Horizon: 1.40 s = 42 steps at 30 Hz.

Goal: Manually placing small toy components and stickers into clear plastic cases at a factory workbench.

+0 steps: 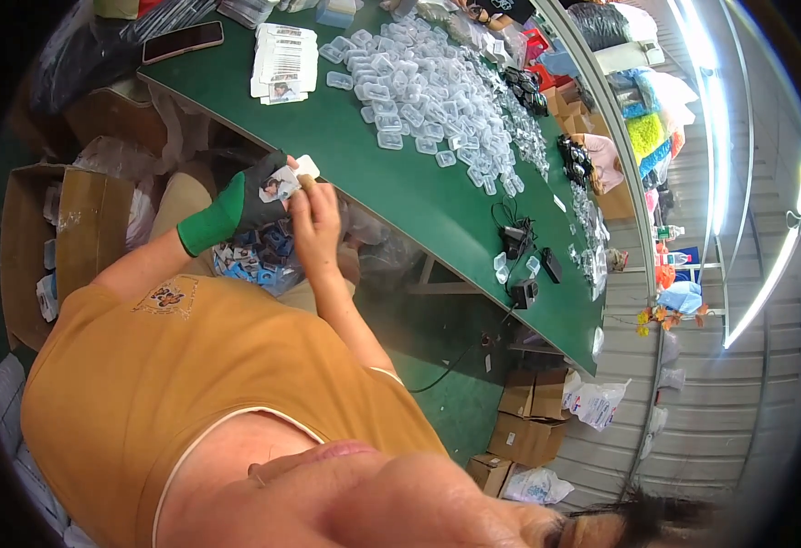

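Left hand (254,203) holds a card (279,185); right hand (319,217) touches it, grip unclear; a slack hold could drop it onto near pieces (256,259).

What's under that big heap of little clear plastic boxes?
Green tabletop shows around the heap of small clear plastic boxes; what lies beneath its middle is covered by boxes.

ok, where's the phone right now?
Head view, upper left: phone at the left end of the green table, just left of the white cards.
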Motion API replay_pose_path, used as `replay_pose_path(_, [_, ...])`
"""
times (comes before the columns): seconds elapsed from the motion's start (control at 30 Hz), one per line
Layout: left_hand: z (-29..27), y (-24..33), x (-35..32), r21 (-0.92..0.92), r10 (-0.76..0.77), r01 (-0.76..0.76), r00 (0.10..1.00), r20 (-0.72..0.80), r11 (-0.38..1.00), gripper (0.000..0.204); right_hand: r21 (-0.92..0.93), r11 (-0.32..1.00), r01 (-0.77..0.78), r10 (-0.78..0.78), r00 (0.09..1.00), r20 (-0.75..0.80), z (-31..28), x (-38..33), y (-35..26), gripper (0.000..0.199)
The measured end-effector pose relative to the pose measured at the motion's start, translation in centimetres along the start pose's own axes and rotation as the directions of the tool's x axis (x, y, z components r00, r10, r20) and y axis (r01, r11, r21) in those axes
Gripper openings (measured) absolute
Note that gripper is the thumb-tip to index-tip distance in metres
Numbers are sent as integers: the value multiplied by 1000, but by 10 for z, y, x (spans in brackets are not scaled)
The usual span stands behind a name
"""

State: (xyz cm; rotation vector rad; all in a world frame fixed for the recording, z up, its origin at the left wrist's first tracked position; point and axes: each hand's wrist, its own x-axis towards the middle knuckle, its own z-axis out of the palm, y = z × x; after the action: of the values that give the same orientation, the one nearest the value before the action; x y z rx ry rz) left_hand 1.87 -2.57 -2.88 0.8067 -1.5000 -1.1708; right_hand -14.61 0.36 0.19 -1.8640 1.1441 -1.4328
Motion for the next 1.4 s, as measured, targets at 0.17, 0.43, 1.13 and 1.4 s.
replay_pose_path(0.17, [-6,15,-3,100,-42,37,998,42,994,52,395,873,-286,285,956,62,-5,-6,10,32])
replay_pose_path(0.43, [-5,30,-9,161,64,-87,987,145,983,71,625,397,-672,470,734,491,-24,11,25,30])
replay_pose_path(1.13, [-14,59,2,344,-126,52,972,198,937,95,-123,987,103,-90,990,105,-17,-2,-12,27])
replay_pose_path(1.4, [-27,61,10,395,36,-162,950,309,904,90,-300,890,343,-299,936,184,-19,12,-27,41])
